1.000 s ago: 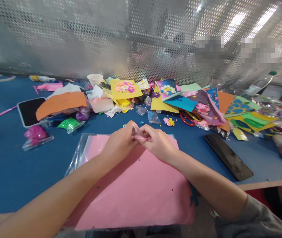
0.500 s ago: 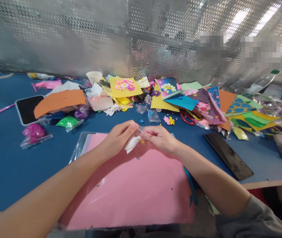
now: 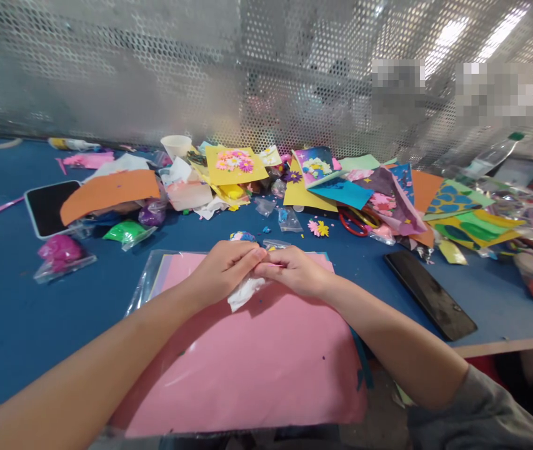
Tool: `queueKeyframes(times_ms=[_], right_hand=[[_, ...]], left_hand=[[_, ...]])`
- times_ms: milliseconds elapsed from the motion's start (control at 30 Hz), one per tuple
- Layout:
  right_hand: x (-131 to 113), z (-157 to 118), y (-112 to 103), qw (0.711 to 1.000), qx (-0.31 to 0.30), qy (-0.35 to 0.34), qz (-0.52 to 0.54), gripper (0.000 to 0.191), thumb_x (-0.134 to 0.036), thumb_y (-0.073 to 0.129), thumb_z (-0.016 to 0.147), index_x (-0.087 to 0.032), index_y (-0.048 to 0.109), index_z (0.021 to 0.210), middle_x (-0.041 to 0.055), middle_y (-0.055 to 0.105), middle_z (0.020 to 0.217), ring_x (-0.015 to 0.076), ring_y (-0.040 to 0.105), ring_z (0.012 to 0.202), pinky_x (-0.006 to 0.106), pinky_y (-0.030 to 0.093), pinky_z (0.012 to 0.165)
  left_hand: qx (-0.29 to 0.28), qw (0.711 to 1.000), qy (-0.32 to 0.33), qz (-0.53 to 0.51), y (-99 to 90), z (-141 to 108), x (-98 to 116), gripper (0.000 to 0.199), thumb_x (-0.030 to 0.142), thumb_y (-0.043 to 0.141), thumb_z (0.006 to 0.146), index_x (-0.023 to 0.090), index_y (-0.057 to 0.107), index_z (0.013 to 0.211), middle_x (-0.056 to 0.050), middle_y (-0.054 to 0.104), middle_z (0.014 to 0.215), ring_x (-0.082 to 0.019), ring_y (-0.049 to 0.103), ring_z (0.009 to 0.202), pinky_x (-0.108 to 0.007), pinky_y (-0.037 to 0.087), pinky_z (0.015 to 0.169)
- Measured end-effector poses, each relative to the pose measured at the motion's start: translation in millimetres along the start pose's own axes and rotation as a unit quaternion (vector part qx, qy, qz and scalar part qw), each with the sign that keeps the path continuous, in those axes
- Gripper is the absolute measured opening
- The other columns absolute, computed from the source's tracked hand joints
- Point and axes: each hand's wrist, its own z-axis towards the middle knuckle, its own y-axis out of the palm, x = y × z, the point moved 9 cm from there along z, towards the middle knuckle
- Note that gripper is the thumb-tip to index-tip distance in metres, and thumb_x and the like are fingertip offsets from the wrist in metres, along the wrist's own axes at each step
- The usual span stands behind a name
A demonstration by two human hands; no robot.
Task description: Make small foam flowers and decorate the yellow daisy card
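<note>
My left hand (image 3: 222,269) and my right hand (image 3: 297,270) meet above a pink sheet (image 3: 247,375) in a clear sleeve. Both hands are closed, fingertips touching. From under the left fingers hangs a crumpled white tissue (image 3: 246,294). My right hand pinches a thin pink thing (image 3: 273,265), mostly hidden by the fingers. Just beyond the fingers show a blue and white lump (image 3: 242,236) and a bit of clear plastic bag (image 3: 276,244). Whether either is held I cannot tell.
Bagged clay lies at left, magenta (image 3: 60,250) and green (image 3: 125,231), near a phone (image 3: 48,206). Coloured paper and a yellow flower card (image 3: 235,165) line the back. Red-handled scissors (image 3: 353,222) and a black phone (image 3: 428,294) lie right. A perforated metal screen (image 3: 154,75) stands behind.
My hands have closed together and dropped slightly. The tissue has shifted down and left. A blue and white lump now shows beyond the left fingers.
</note>
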Motion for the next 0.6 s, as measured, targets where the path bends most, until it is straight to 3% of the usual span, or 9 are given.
queueKeyframes(times_ms=[100,167,267,367,500,600], right_hand=[[0.1,-1.3,-5.0,0.999,0.0,-0.006,-0.031,0.039,-0.049,0.061,0.092,-0.019,0.053,0.068,-0.0041,0.045,0.067,0.01,0.039,0.065,0.025,0.032,0.061],[-1.2,-2.4,-10.8,0.999,0.015,-0.016,-0.039,0.044,-0.05,0.059,0.093,-0.019,0.048,0.063,-0.005,0.041,0.062,0.0091,0.036,0.061,0.025,0.029,0.056],[-5.7,-3.2,-7.9,0.999,-0.017,-0.039,-0.022,0.049,-0.053,0.059,0.093,-0.019,0.047,0.06,-0.0048,0.042,0.06,0.0084,0.036,0.058,0.025,0.029,0.053],[-2.9,-1.9,0.2,0.997,-0.066,-0.023,-0.023,0.048,-0.053,0.061,0.092,-0.018,0.052,0.06,-0.0037,0.048,0.061,0.0084,0.039,0.058,0.025,0.031,0.054],[-1.1,2.1,-9.2,0.998,-0.01,-0.029,-0.045,0.036,-0.047,0.065,0.089,-0.017,0.06,0.07,-0.0042,0.048,0.067,0.009,0.039,0.064,0.025,0.033,0.06],[-3.5,1.0,-14.9,0.998,0.021,-0.041,-0.045,0.038,-0.05,0.062,0.091,-0.017,0.063,0.072,-0.0026,0.05,0.068,0.0106,0.041,0.067,0.026,0.035,0.062]], left_hand=[[0.046,0.999,-0.025,-0.003,-11.7,0.2,-6.8,0.048,0.046,0.039,0.098,0.02,0.039,0.058,0.003,0.04,0.053,-0.011,0.037,0.052,-0.026,0.03,0.052],[0.052,0.997,-0.045,-0.015,-15.3,1.2,-14.1,0.047,0.048,0.038,0.098,0.019,0.047,0.062,0.002,0.048,0.058,-0.012,0.044,0.056,-0.026,0.035,0.056],[0.003,0.998,-0.039,-0.047,-8.8,3.9,-18.2,0.041,0.05,0.045,0.095,0.018,0.061,0.077,-0.001,0.062,0.073,-0.015,0.056,0.068,-0.026,0.043,0.064],[-0.027,0.999,-0.023,-0.024,-4.0,4.9,-16.3,0.039,0.047,0.049,0.093,0.018,0.058,0.067,0.0,0.058,0.065,-0.013,0.052,0.062,-0.025,0.039,0.06],[0.01,1.0,0.002,0.02,-9.4,5.3,-11.9,0.043,0.044,0.049,0.093,0.018,0.055,0.059,0.001,0.054,0.056,-0.012,0.047,0.055,-0.025,0.033,0.056],[-0.002,1.0,-0.015,0.002,-7.7,5.7,-17.0,0.043,0.047,0.049,0.093,0.018,0.06,0.063,0.0,0.06,0.059,-0.013,0.051,0.057,-0.025,0.036,0.057]])
